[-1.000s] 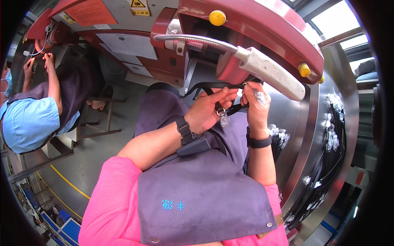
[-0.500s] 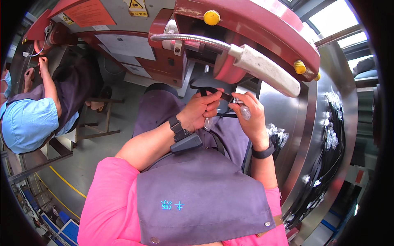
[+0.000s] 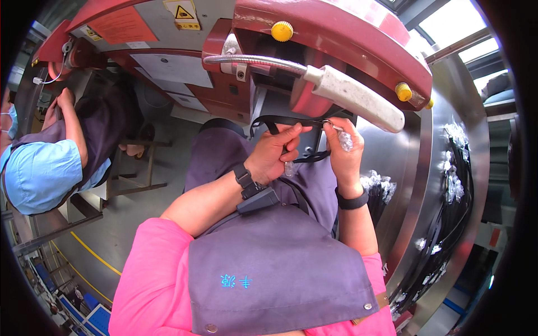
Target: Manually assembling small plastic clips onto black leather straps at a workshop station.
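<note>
In front of my lap, below the machine's wheel, both hands are closed on a narrow black belt-like strap. My left hand pinches it between thumb and fingers, and a slack loop rises beyond that hand. My right hand grips a small metal piece at the strap's other end, seemingly a buckle, with crumpled clear plastic around it. More clear plastic hangs under my left fingers. Another length of the strap sags between the hands.
A red machine with yellow knobs and a pale lamp arm overhangs my hands. Black straps with plastic-wrapped ends lie along the metal bench on the right; another bunch is beside my right wrist. A co-worker sits at the left.
My right hand has moved slightly to the right and turned, drawing the strap straighter between my hands. My left hand stays nearly in place, its fingers shifted. The co-worker's hands have come together.
</note>
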`<state>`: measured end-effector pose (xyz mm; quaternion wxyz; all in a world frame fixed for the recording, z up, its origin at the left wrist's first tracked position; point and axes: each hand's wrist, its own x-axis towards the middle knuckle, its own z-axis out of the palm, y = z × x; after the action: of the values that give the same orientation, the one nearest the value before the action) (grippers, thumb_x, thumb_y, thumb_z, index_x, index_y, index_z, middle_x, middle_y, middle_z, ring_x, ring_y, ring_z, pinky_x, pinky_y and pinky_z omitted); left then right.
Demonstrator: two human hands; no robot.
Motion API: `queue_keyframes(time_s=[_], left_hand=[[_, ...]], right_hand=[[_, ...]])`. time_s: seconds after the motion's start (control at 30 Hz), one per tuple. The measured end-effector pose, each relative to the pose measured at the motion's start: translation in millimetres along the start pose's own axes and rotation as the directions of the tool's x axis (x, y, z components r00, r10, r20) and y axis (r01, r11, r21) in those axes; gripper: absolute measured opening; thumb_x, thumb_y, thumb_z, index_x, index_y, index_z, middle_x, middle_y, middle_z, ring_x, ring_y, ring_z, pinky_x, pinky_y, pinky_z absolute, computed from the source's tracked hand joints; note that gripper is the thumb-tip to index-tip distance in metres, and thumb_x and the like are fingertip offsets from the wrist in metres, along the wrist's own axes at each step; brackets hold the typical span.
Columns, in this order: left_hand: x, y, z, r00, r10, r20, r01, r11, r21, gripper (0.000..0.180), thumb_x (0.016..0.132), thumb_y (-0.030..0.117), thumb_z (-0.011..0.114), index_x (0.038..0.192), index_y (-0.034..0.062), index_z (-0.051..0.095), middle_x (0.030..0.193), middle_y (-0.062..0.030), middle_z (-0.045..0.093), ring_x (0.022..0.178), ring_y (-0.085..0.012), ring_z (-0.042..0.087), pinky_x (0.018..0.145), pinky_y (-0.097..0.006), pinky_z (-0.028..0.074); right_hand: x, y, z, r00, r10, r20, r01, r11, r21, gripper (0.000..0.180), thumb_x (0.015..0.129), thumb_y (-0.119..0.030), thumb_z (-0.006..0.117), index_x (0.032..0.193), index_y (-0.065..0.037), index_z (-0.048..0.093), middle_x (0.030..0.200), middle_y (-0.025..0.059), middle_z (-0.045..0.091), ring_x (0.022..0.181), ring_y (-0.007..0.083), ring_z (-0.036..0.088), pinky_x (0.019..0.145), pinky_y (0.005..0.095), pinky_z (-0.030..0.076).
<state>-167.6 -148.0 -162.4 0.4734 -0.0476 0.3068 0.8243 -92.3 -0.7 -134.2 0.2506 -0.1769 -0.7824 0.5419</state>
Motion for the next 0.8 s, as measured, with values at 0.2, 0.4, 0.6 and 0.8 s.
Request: queue_keyframes(time_s=[0.2,0.4,0.6,0.8], left_hand=[[-1,0,3,1.0,-0.012,-0.001,0.012,0.999,-0.045,0.028,0.092,0.02,0.061,0.106,-0.0037,0.064,0.062,0.0045,0.039,0.052,-0.0028,0.032,0.043,-0.019,0.025],[-2,2,4,1.0,-0.021,-0.004,0.02,0.999,-0.03,0.028,0.095,0.022,0.057,0.109,-0.0009,0.063,0.063,0.005,0.037,0.05,-0.003,0.028,0.044,-0.018,0.024],[-1,1,2,0.999,-0.033,-0.034,0.032,0.999,-0.042,0.029,0.094,0.023,0.057,0.111,-0.0003,0.063,0.063,0.0052,0.037,0.05,-0.0025,0.027,0.044,-0.017,0.024],[0,1,9,0.999,-0.014,-0.052,0.012,0.999,-0.038,0.029,0.093,0.022,0.06,0.111,-0.0007,0.062,0.064,0.0057,0.038,0.053,-0.0016,0.03,0.044,-0.017,0.024]], right_hand=[[6,1,4,0.988,0.152,0.033,-0.155,0.961,0.228,0.01,0.089,-0.007,0.064,0.097,-0.002,0.063,0.073,0.0015,0.06,0.053,0.0055,0.047,0.048,0.0208,0.037],[12,1,3,0.978,0.195,0.072,-0.206,0.951,0.229,0.011,0.089,-0.008,0.063,0.098,-0.002,0.063,0.074,0.0031,0.06,0.052,0.0059,0.047,0.048,0.0215,0.038],[16,-3,4,0.966,0.247,0.081,-0.259,0.944,0.206,0.011,0.089,-0.008,0.064,0.097,-0.001,0.063,0.075,0.0037,0.06,0.052,0.0056,0.046,0.048,0.0219,0.038],[17,-6,2,0.964,0.26,0.046,-0.264,0.942,0.209,0.012,0.088,-0.009,0.064,0.097,0.0,0.063,0.073,0.0035,0.059,0.054,0.0063,0.046,0.049,0.0228,0.039]])
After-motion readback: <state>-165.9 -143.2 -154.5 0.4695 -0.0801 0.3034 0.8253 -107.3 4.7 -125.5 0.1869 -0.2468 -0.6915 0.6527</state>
